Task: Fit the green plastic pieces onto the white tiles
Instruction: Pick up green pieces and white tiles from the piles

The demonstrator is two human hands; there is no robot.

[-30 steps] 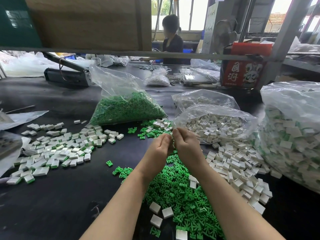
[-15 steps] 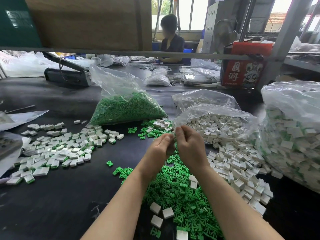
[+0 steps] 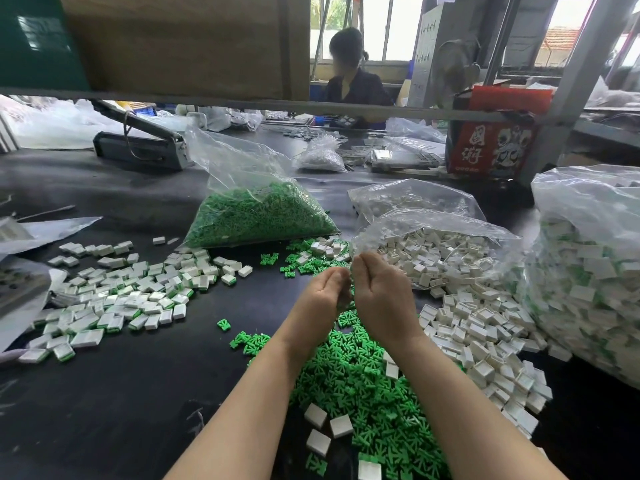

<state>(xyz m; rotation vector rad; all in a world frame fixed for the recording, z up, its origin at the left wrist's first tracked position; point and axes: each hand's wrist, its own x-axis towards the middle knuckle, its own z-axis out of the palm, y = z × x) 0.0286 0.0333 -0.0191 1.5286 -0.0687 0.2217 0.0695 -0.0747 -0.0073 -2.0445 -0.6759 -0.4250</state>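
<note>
Both hands are raised over the green pieces (image 3: 360, 386) heaped on the dark worktop (image 3: 114, 403). Left hand (image 3: 323, 294) and right hand (image 3: 379, 294) sit fingertip to fingertip with curled fingers, backs to the camera, so can't tell what they're pinching, if anything. Loose white tiles (image 3: 485, 344) are piled just right of the green heap.

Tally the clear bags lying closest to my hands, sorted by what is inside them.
Bag of green pieces: 1
Bags of white tiles: 2, the rear one looking nearly empty
Bag of white-and-green tiles: 1
Total: 4
</note>
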